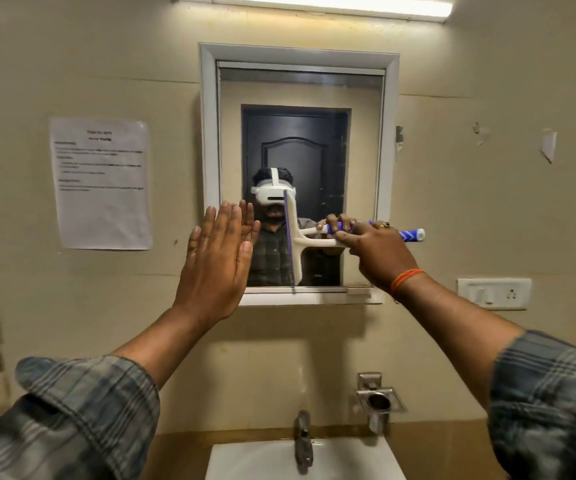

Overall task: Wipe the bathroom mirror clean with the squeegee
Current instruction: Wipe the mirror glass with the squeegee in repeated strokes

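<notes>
A white-framed bathroom mirror hangs on the beige wall. My right hand is shut on the blue and white handle of a squeegee. Its white head stands vertical, with the purple blade edge against the lower middle of the glass. My left hand is flat, fingers up and together, at the mirror's lower left edge, over the frame. It holds nothing. The mirror reflects a person with a white headset and a dark door behind.
A printed paper sheet is taped to the wall left of the mirror. A switch and socket plate sits at the right. Below are a white sink, a metal tap and a steel holder.
</notes>
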